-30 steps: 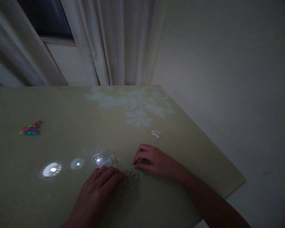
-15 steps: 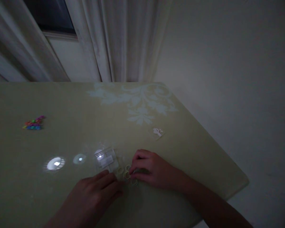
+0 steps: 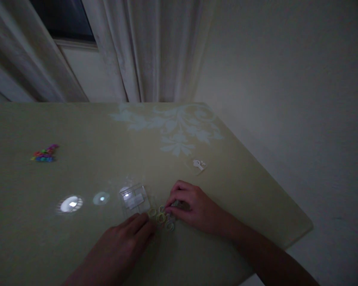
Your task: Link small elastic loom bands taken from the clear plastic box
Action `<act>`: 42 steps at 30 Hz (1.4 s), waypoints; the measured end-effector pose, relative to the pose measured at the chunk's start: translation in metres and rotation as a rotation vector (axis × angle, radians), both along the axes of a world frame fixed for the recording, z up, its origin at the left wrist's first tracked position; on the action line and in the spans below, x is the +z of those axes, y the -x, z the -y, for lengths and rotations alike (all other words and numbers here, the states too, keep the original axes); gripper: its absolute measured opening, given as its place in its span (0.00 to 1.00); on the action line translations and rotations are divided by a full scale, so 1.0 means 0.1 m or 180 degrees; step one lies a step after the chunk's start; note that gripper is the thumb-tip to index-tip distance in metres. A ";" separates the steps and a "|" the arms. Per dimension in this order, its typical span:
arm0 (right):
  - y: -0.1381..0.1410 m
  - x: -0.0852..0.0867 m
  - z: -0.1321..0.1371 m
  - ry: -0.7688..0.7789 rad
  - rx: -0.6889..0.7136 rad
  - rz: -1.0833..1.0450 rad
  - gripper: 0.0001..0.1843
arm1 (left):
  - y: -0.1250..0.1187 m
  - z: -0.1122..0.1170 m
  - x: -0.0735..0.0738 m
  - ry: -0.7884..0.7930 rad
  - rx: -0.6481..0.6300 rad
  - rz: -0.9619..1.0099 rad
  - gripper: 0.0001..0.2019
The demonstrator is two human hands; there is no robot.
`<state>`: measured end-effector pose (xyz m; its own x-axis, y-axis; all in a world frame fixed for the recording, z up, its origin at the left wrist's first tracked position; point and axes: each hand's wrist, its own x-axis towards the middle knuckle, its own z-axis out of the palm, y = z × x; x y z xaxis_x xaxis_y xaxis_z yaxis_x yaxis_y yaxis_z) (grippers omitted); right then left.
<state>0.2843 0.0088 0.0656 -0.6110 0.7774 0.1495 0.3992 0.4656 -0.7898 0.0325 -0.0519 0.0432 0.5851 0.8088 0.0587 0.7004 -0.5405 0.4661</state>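
Observation:
Several small pale rings (image 3: 161, 217), yellowish and whitish like little elastic bands, lie in a loose cluster on the table between my hands. My right hand (image 3: 192, 203) reaches in from the right, its thumb and index finger pinched together at the upper edge of the cluster. What sits in that pinch is too small and dim to make out. My left hand (image 3: 122, 240) rests on the left with curled fingers, their tips beside the rings; anything under them is hidden. Just beyond it lies a clear plastic box (image 3: 135, 200) with compartments and a pale label.
A pile of small multicoloured pieces (image 3: 45, 154) lies at the far left of the table (image 3: 86, 131). A small clear packet with a white print (image 3: 199, 164) lies beyond my right hand. The table's edge slants down on the right; curtains (image 3: 149, 51) hang behind.
My right hand has lifted slightly up and away from the rings, so more of them show. The left hand has shifted a little to the right, fingers still curled.

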 end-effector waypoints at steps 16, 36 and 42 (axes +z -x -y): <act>-0.10 0.01 -0.09 0.0039 0.0424 0.0767 0.05 | -0.04 -0.02 -0.05 -0.0270 -0.0094 -0.0495 0.19; -0.11 0.01 -0.11 0.0082 0.0041 0.0202 0.06 | -0.03 -0.08 0.08 0.0560 0.0664 0.1137 0.10; -0.09 -0.01 -0.09 0.0075 0.0047 0.0090 0.06 | 0.02 -0.08 0.06 0.0177 0.0635 0.1385 0.11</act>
<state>0.2935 0.0179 0.0645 -0.6261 0.7714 0.1137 0.4149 0.4530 -0.7891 0.0307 -0.0437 0.0491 0.3489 0.9117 0.2171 0.5213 -0.3813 0.7635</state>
